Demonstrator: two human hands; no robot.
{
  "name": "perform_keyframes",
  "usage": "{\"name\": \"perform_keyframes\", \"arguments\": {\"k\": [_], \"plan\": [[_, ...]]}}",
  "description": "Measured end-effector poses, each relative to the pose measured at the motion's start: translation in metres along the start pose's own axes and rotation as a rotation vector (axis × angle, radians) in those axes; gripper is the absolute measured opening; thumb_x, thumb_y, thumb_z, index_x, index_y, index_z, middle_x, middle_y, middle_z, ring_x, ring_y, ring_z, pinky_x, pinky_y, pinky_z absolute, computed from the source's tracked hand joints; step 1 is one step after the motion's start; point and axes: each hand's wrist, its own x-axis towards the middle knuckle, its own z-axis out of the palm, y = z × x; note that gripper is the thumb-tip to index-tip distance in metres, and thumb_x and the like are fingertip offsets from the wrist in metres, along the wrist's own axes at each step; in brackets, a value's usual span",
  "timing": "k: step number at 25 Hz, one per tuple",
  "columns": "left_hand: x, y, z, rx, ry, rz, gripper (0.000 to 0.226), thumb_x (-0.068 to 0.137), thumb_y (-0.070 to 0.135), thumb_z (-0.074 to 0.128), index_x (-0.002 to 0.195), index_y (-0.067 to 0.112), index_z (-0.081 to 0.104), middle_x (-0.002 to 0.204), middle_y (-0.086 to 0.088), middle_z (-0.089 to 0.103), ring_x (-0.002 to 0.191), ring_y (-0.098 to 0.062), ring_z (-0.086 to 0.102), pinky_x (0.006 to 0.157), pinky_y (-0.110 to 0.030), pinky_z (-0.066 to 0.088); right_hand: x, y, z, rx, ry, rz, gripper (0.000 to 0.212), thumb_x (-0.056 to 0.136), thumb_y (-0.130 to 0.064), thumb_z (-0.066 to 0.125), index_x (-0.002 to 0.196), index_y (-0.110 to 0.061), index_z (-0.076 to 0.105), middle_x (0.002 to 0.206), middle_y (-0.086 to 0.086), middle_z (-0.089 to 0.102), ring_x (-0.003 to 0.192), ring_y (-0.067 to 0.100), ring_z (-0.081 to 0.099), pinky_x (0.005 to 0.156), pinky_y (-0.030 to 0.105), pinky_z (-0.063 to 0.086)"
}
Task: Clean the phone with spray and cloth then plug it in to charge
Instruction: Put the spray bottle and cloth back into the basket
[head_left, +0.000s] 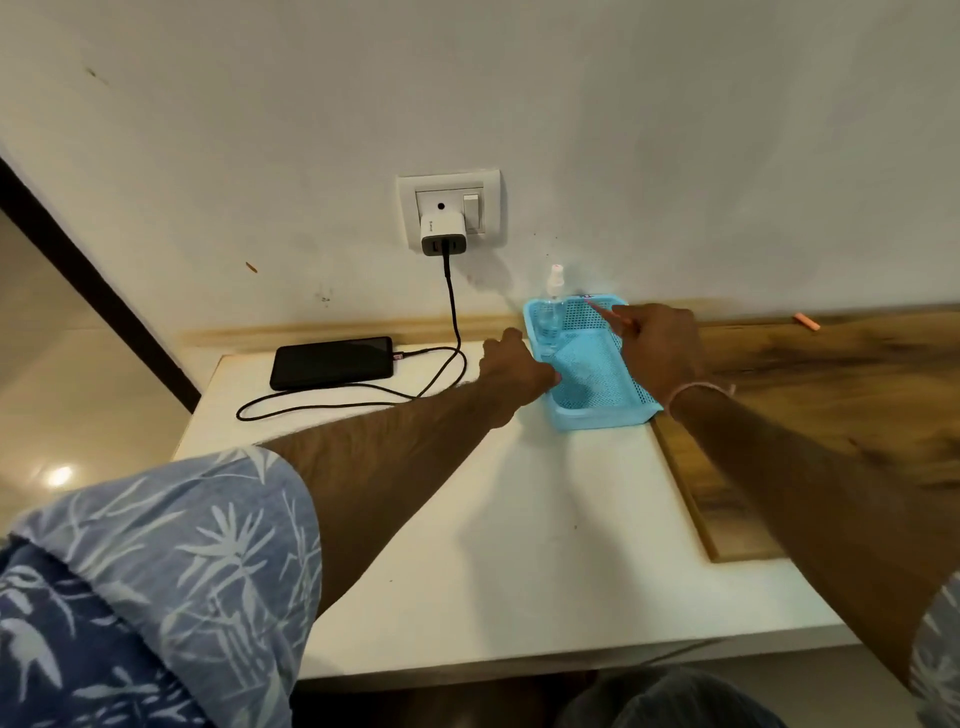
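A black phone lies flat at the back left of the white table. A black cable runs from its right end up to a white charger in the wall socket. To the right stands a blue mesh basket. It holds a clear spray bottle upright in its far left corner and a blue cloth on its floor. My left hand curls over the basket's left rim. My right hand grips its right wall, with a thin pink stick showing at its fingers.
The basket sits near the wall, at the seam between the white table and a wooden surface to the right. A small orange object lies at the back of the wood. Slack cable loops across the table in front of the phone.
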Motion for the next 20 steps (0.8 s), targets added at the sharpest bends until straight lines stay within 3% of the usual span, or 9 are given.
{"name": "perform_keyframes", "arguments": {"k": [2, 3, 6, 10, 16, 20], "plan": [[0.002, -0.007, 0.003, -0.040, -0.036, -0.028, 0.079, 0.080, 0.013, 0.078, 0.147, 0.010, 0.037, 0.137, -0.013, 0.051, 0.117, -0.030, 0.056, 0.081, -0.034, 0.052, -0.002, 0.003, 0.016, -0.230, -0.097, -0.245, 0.039, 0.090, -0.005, 0.051, 0.123, -0.023, 0.064, 0.105, 0.010, 0.070, 0.090, 0.028, 0.065, 0.076, 0.026, 0.046], [0.002, -0.007, 0.005, -0.105, -0.052, -0.049, 0.080, 0.081, 0.009, 0.076, 0.149, 0.010, 0.035, 0.133, -0.015, 0.056, 0.106, -0.029, 0.062, 0.075, -0.035, 0.054, -0.004, 0.005, 0.026, -0.339, -0.186, -0.307, 0.040, 0.092, -0.005, 0.048, 0.127, -0.021, 0.060, 0.112, 0.011, 0.067, 0.099, 0.029, 0.062, 0.082, 0.030, 0.047], [0.001, -0.003, 0.007, -0.226, -0.068, -0.108, 0.078, 0.083, -0.001, 0.070, 0.152, 0.013, 0.036, 0.118, -0.017, 0.067, 0.077, -0.023, 0.066, 0.059, -0.031, 0.058, 0.000, 0.005, 0.047, -0.576, -0.442, -0.210, 0.032, 0.098, -0.022, 0.048, 0.128, -0.015, 0.056, 0.120, 0.014, 0.059, 0.108, 0.031, 0.057, 0.093, 0.039, 0.045], [0.003, -0.002, 0.007, -0.279, -0.100, -0.107, 0.065, 0.084, -0.006, 0.064, 0.144, 0.015, 0.049, 0.108, -0.016, 0.072, 0.073, -0.025, 0.069, 0.060, -0.034, 0.062, 0.009, 0.013, 0.055, -0.598, -0.662, -0.202, 0.054, 0.094, -0.015, 0.049, 0.146, -0.020, 0.035, 0.131, 0.013, 0.056, 0.116, 0.031, 0.054, 0.100, 0.038, 0.044], [0.008, -0.005, 0.009, -0.273, -0.121, -0.100, 0.062, 0.085, -0.005, 0.061, 0.143, 0.017, 0.051, 0.105, -0.016, 0.074, 0.071, -0.025, 0.071, 0.065, -0.038, 0.063, 0.021, 0.019, 0.065, -0.570, -0.704, -0.191, 0.046, 0.091, -0.015, 0.049, 0.137, -0.015, 0.041, 0.132, 0.020, 0.050, 0.121, 0.035, 0.048, 0.105, 0.043, 0.040], [0.009, -0.005, 0.010, -0.274, -0.097, -0.100, 0.062, 0.084, -0.005, 0.062, 0.142, 0.017, 0.053, 0.102, -0.014, 0.074, 0.062, -0.021, 0.069, 0.058, -0.035, 0.063, 0.024, 0.016, 0.075, -0.611, -0.660, -0.113, 0.058, 0.092, -0.018, 0.049, 0.144, -0.004, 0.028, 0.143, 0.027, 0.034, 0.134, 0.040, 0.031, 0.113, 0.047, 0.028]]}}
